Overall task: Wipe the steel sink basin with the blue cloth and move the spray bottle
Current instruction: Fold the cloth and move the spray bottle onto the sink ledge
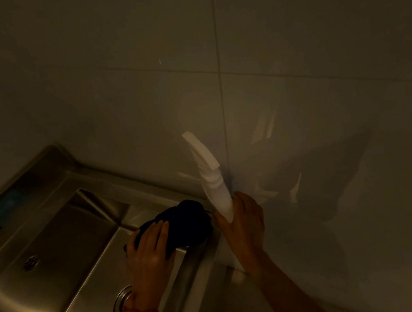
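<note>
Dim light: cloth on the sink's far right corner, white spray bottle held beside it.

Dark cloth (182, 224), its colour unreadable in the gloom, sits bunched on the far right corner of the steel sink (61, 245), partly over the rim. Left hand (148, 253) lies flat on its near edge, fingers straight and pressing down; a red thread circles that wrist. Just right of the cloth, the right hand (246, 223) is curled round the lower body of the white spray bottle (212, 178), which tilts with its trigger head up and to the left, close to the tiled wall (292, 64). No label or writing can be made out on the bottle. Round drain (30, 262) shows in the basin floor, a second fitting near the left wrist. Bottle's pale reflection shows on the glossy tiles.
</note>
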Demonstrator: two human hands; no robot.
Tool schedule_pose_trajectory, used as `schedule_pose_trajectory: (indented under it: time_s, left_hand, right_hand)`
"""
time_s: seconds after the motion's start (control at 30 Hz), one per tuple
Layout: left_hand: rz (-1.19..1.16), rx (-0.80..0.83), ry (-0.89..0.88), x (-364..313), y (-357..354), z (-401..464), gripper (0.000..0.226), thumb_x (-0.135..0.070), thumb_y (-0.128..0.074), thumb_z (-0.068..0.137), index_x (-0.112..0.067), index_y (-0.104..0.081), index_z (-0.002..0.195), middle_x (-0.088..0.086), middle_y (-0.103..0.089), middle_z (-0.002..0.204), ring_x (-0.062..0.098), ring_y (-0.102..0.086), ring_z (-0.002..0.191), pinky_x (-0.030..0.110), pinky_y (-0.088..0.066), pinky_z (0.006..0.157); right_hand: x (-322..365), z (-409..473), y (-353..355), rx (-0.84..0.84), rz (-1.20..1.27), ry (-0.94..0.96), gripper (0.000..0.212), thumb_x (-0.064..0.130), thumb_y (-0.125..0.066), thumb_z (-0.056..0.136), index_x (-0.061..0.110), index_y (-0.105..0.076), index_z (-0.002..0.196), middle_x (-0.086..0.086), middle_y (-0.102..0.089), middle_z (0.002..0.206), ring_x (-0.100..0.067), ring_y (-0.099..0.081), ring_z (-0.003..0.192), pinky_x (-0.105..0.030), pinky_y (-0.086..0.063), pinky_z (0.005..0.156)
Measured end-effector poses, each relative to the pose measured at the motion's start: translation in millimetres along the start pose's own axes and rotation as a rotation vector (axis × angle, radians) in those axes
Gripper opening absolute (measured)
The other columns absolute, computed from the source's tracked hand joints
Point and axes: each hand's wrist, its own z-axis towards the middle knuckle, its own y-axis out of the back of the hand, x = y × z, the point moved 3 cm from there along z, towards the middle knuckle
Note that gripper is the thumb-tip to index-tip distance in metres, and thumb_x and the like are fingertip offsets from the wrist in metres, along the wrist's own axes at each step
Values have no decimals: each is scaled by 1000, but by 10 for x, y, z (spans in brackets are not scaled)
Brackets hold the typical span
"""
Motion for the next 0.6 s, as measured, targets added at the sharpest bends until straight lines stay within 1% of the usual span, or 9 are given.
schedule_pose_trajectory:
  time_s: [0.1,0.17,0.2,0.27,0.3,0.37,0.43,0.5,0.6]
  left_hand:
    - [11,10,5,18,32,-39,36,-18,-73,65,4,-76,93,21,-74,95,34,-74,83,53,-52,82]
    - [17,17,21,21,42,-71,42,-16,-84,58,5,-76,94,21,-74,95,35,-73,84,54,-51,82]
    - [26,11,19,18,53,-93,40,-18,-82,61,4,-76,94,21,-74,95,35,-73,84,54,-51,82]
    - [35,8,19,8,83,-136,39,-25,-60,72,3,-76,94,20,-74,95,33,-74,84,53,-52,82]
    - [36,13,17,6,96,-149,38,-24,-61,72,3,-76,94,20,-74,95,33,-74,84,53,-52,82]
    - [34,26,24,-1,130,-165,42,-15,-87,57,4,-76,93,21,-74,94,34,-73,83,54,-52,81]
    - [20,55,36,-10,150,-182,61,-6,-96,36,5,-76,92,22,-74,94,36,-73,83,55,-52,80]
    - [1,56,36,-21,170,-189,62,-6,-97,35,5,-76,92,22,-74,94,36,-73,83,55,-52,79]
    - [3,21,18,-36,180,-201,49,-12,-91,51,5,-75,94,22,-74,95,36,-73,83,56,-52,79]
  right_hand:
    - [42,-35,34,-54,-27,54,54,21,-89,55,-7,-67,96,-23,-68,98,-37,-66,90,-53,-51,81]
    - [46,-72,40,-63,-41,66,54,22,-89,55,-5,-67,96,-21,-68,100,-36,-65,92,-52,-49,84]
    - [44,-91,41,-59,-44,66,54,22,-88,56,-4,-66,97,-21,-67,102,-36,-64,93,-52,-48,86]
    - [39,-130,38,-42,-45,61,53,24,-86,59,-4,-65,99,-20,-66,105,-36,-63,97,-51,-45,90]
    - [35,-148,40,-36,-50,59,52,25,-86,61,-4,-65,99,-19,-66,106,-36,-62,98,-51,-45,91]
    - [38,-179,50,-39,-65,64,51,25,-86,60,-3,-66,98,-19,-66,106,-35,-62,98,-52,-45,91]
    - [48,-210,66,-54,-75,77,51,25,-87,57,-2,-66,95,-18,-66,105,-35,-63,98,-53,-46,90]
    - [58,-243,78,-64,-76,80,51,27,-87,57,-1,-67,95,-18,-66,106,-34,-62,99,-52,-45,92]
    - [65,-289,79,-53,-75,72,52,30,-85,61,0,-66,98,-17,-64,111,-33,-60,105,-50,-39,96]
